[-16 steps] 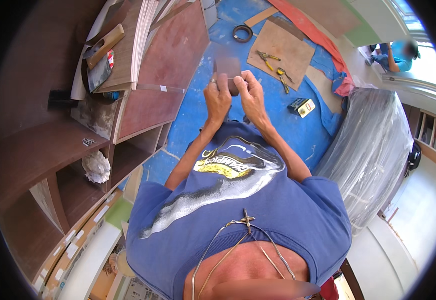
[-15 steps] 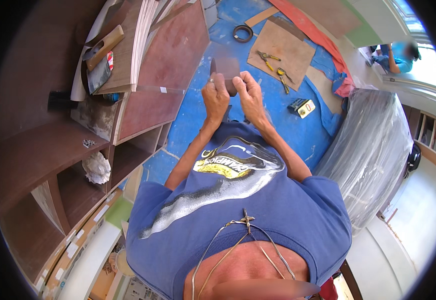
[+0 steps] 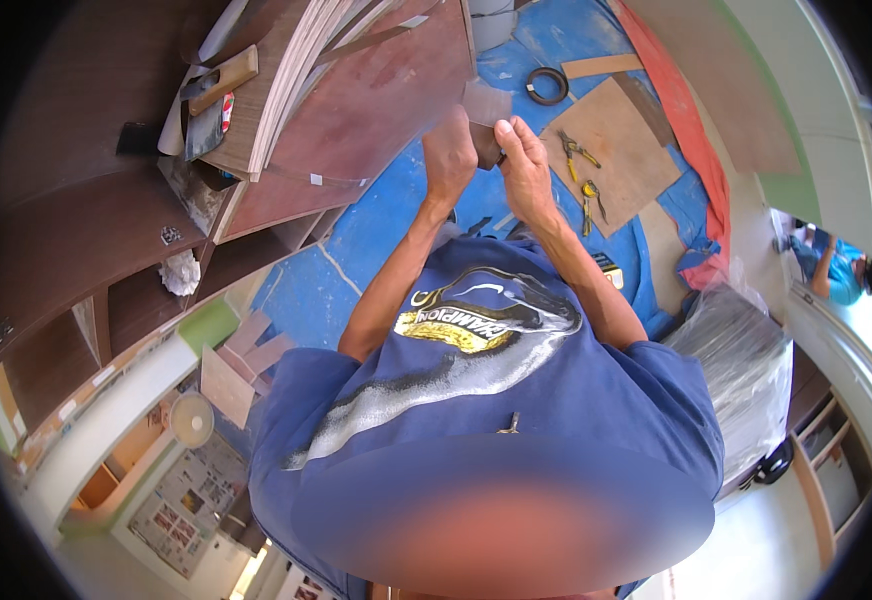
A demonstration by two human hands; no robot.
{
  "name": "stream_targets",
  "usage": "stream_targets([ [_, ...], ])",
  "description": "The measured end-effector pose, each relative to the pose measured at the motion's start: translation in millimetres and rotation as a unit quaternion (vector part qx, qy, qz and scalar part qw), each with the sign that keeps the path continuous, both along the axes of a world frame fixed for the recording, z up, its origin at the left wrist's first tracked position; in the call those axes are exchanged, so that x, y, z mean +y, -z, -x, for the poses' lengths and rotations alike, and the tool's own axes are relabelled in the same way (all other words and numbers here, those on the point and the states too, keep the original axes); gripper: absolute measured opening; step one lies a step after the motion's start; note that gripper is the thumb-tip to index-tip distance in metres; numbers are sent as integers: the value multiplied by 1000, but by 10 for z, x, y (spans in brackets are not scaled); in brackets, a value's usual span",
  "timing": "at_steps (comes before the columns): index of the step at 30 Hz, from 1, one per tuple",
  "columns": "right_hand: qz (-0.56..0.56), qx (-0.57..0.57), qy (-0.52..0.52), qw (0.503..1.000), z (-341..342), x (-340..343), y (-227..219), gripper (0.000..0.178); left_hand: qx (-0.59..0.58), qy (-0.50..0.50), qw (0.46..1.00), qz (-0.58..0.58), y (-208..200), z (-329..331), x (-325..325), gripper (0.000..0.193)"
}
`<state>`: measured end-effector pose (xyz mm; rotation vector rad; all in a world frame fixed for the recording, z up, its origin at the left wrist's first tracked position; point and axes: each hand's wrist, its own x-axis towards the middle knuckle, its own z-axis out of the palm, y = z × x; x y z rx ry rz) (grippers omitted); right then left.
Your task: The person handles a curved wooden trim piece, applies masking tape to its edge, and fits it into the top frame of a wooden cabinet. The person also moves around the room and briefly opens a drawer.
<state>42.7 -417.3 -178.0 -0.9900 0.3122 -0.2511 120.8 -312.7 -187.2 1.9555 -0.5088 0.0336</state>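
Your right hand is closed in a pinch on a dark brown strip; your blurred left hand meets its other edge, grip unclear.

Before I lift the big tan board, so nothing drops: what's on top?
Yellow-handled pliers and another yellow tool, lying at the edge, are on the board. Whatever lies beneath is covered.
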Motion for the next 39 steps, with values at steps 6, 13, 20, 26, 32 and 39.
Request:
stream_targets([
  [6, 122, 12, -111, 986, -188, -910, 77, 32, 274, -147, 922, 233, -66, -47, -544, 56],
  [13, 195, 6, -127, 972, -403, -1335, 157, 48, 394, -111, 808, 423, -90, -21, -329, 55],
  [20, 179, 0, -226, 957, -483, -1156, 86, 57, 391, -132, 802, 432, -128, 273, -397, 48],
  [26, 277, -82, -286, 914, -473, -913, -58, 56, 377, -238, 817, 366, -278, 648, -317, 51],
  [32, 321, -139, -369, 861, -185, -543, -216, 50, 300, -252, 857, 334, -368, 1121, -34, 56],
  [39, 364, -215, -385, 821, 506, -84, -402, 44, 163, -248, 939, 172, -357, 1960, 602, 67],
])
